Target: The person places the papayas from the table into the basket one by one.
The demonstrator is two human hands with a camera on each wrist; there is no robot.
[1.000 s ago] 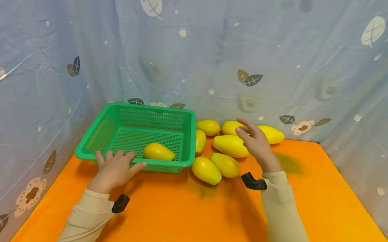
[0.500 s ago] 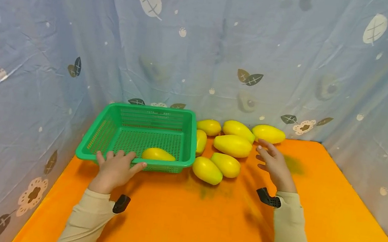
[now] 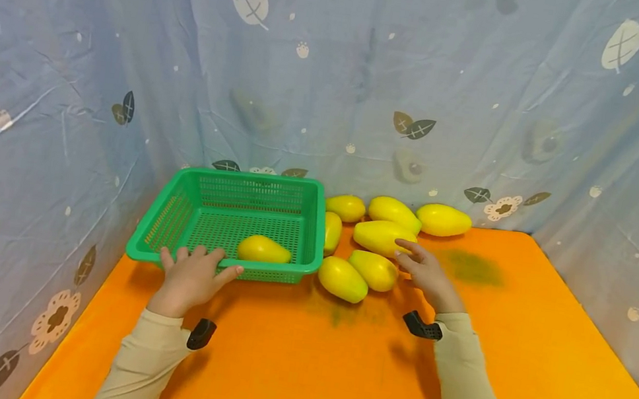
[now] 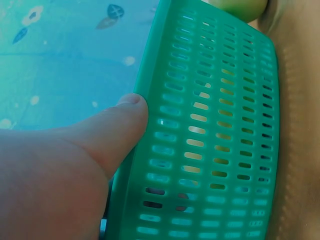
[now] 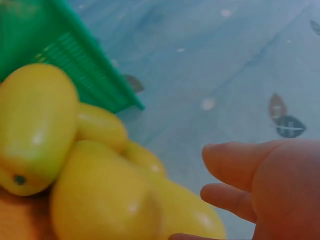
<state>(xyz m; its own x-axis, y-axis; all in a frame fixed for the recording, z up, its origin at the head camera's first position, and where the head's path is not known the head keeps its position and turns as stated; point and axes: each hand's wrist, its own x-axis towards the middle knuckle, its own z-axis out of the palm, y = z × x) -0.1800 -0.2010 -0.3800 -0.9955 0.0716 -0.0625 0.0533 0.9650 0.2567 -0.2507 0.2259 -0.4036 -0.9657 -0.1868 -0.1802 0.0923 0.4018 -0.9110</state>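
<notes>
Pale blue leaf-printed curtains (image 3: 330, 61) hang behind an orange tabletop (image 3: 287, 368). Cupping a smooth, oblong yellow fruit (image 3: 375, 236) round its broad middle would probably suit the right hand (image 3: 431, 278), loosely spread and holding nothing; contact is unclear. That fruit lies just beside its fingertips, right of the green perforated plastic basket (image 3: 287, 269), whose near rim the left hand (image 3: 190, 280) grips, well apart from the fruit.

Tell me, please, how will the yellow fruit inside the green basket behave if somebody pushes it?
The yellow fruit would probably roll, as its body is rounded, perhaps in a curve because one end tapers. The walls of the green basket around it would likely stop it soon. The fruit's skin looks smooth, so it may feel slightly slippery.
</notes>
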